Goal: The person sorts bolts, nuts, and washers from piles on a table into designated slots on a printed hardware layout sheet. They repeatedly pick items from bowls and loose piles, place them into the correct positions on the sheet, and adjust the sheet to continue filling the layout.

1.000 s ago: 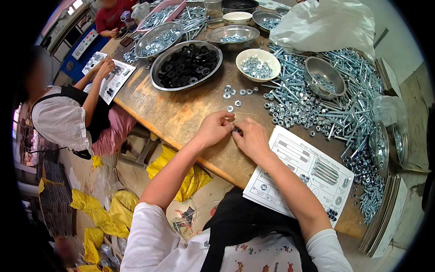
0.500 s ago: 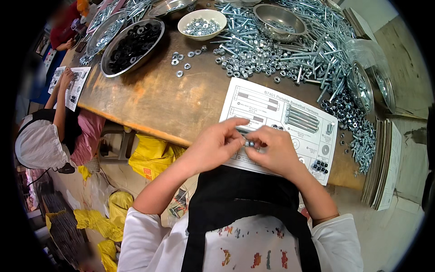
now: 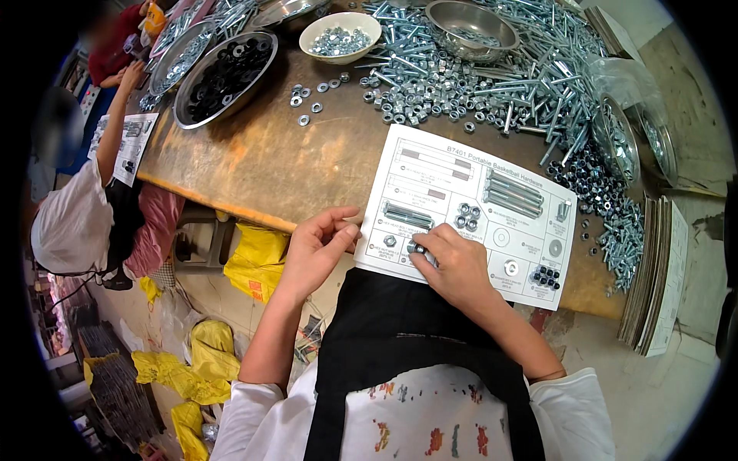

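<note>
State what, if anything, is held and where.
Left hand: nothing visible. Right hand touches small metal pieces over the printed sheet; whether gripped, and where, cannot be told.

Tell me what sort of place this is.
Probably a hardware workshop or factory room: a worn table bears heaped bolts, a metal bowl of black washers, and a printed sheet with nuts laid on it.

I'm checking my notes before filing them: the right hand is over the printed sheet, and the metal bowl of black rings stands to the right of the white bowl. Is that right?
Not quite: the head view shows the metal bowl of black rings to the left of the white bowl. The right hand is over the printed sheet, as you say.
</note>
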### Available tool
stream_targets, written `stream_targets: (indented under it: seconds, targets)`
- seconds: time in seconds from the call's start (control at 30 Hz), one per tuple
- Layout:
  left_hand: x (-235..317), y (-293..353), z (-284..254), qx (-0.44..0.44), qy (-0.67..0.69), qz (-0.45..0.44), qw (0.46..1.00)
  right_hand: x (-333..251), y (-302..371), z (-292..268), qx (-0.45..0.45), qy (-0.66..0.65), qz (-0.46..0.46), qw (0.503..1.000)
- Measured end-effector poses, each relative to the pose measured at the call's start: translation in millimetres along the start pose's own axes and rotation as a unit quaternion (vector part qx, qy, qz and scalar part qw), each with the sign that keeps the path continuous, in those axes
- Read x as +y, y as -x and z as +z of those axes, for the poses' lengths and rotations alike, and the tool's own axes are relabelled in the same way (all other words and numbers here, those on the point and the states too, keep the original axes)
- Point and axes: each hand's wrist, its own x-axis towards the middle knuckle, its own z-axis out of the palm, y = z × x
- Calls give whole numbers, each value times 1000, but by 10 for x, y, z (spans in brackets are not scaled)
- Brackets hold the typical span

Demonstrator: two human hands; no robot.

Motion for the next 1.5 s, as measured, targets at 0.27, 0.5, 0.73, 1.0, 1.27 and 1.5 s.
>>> stream_targets:
  seconds: [0.27, 0.5, 0.73, 1.0, 1.27, 1.5]
  targets:
    - [-182, 73, -149, 15, -155, -6, 988, 104, 92, -524, 44, -69, 63, 995]
    - [-196, 198, 22, 4, -82, -101, 991, 1507, 524, -1546, 273, 120, 261, 918]
    - [-260, 180, -32, 16, -81, -104, 991, 1872, 496, -1576, 182, 93, 340, 918]
    - [-275, 170, -43, 19, -78, -106, 991, 1947, 382, -1590, 136, 142, 315, 928]
    - [-224, 175, -33, 18, -85, -111, 990, 1901, 269, -1668, 90, 163, 318, 930]
    - [-217, 139, -13, 10, -81, -116, 990, 2061, 190, -1671, 47, 236, 333, 912]
